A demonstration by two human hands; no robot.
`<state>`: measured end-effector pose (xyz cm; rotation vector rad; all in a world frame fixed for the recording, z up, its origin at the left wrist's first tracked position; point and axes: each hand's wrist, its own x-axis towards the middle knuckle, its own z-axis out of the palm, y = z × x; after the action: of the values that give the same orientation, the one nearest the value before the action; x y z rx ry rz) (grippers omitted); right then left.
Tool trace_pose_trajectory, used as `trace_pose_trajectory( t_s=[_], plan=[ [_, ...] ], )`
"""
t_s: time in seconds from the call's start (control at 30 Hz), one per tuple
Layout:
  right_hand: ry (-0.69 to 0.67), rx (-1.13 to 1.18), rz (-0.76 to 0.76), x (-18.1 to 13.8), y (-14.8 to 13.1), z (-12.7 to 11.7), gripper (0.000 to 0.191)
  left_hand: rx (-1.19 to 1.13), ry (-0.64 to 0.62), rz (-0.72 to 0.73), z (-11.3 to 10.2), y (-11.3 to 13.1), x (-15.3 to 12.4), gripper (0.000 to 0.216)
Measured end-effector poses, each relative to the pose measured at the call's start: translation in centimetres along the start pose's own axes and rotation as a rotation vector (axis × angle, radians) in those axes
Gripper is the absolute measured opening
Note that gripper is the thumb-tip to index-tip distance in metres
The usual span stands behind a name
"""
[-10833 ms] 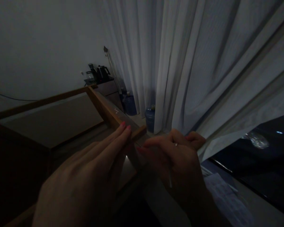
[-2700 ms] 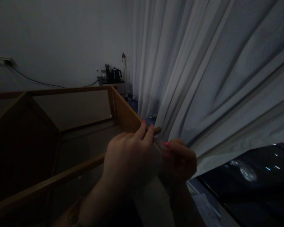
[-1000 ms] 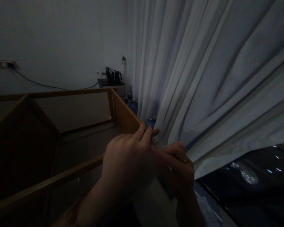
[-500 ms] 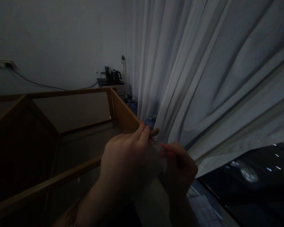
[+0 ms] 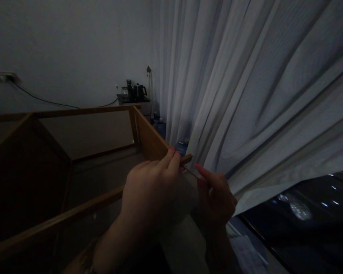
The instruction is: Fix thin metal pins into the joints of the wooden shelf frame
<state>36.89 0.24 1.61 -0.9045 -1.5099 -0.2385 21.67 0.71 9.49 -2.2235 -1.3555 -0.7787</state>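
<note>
In dim light, my left hand [image 5: 151, 190] rests against the near corner of a wooden frame [image 5: 148, 139], fingertips pressed together at the board's end, pinching something I cannot make out. My right hand [image 5: 215, 194] is just to its right, fingers closed round a thin metal tool [image 5: 190, 173] whose tip points at the corner under my left fingertips. The tool looks like a slim rod or key; its exact kind is too dark to tell.
The wooden frame's rails [image 5: 82, 111] stretch left and back. White curtains [image 5: 246, 95] hang right behind the hands. A dark glossy surface [image 5: 303, 224] lies at lower right with paper [image 5: 246, 251] beside it. A kettle [image 5: 139, 91] stands on a far cabinet; a cable runs along the wall.
My right hand has turned the thin tool between frames, fingers shifting round it; the left hand stays at the frame's corner. The view has barely moved over the last seconds.
</note>
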Motion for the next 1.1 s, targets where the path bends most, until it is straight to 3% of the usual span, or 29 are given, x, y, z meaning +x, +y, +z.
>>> trace_pose_trajectory(
  t_s=[0.13,0.23,0.3,0.4,0.6,0.7,0.8,0.93,1.1],
  plan=[
    [0.015,0.208,0.327,-0.1,-1.2,0.4,0.029,-0.007,0.011,-0.004,0.0,0.0,0.0,0.025],
    [-0.034,0.360,0.429,0.1,-2.0,0.3,0.017,-0.022,0.000,-0.003,-0.1,0.0,0.0,0.026],
    [-0.099,0.435,0.404,0.4,-2.1,0.1,0.009,-0.024,-0.031,-0.007,-0.2,0.0,0.1,0.027],
    [-0.179,0.507,0.310,0.6,-1.5,-0.4,0.013,-0.022,-0.091,-0.009,-0.2,0.0,0.2,0.029],
    [-0.367,0.376,0.026,0.8,0.0,-1.4,0.032,-0.069,-0.076,-0.047,-0.2,0.0,0.2,0.029],
    [-0.378,0.319,-0.071,0.9,0.3,-1.6,0.039,-0.065,-0.081,-0.034,-0.3,0.0,0.1,0.030],
    [-0.287,0.235,-0.150,1.1,0.3,-1.5,0.034,-0.057,-0.079,-0.028,-0.3,0.0,0.1,0.029],
    [-0.128,0.130,-0.048,1.1,0.3,-1.2,0.011,-0.036,-0.111,-0.020,-0.4,0.0,0.2,0.029],
    [-0.182,0.350,0.194,0.8,-0.4,-0.5,0.027,-0.021,-0.057,-0.024,0.0,0.0,0.0,0.023]
  ],
)
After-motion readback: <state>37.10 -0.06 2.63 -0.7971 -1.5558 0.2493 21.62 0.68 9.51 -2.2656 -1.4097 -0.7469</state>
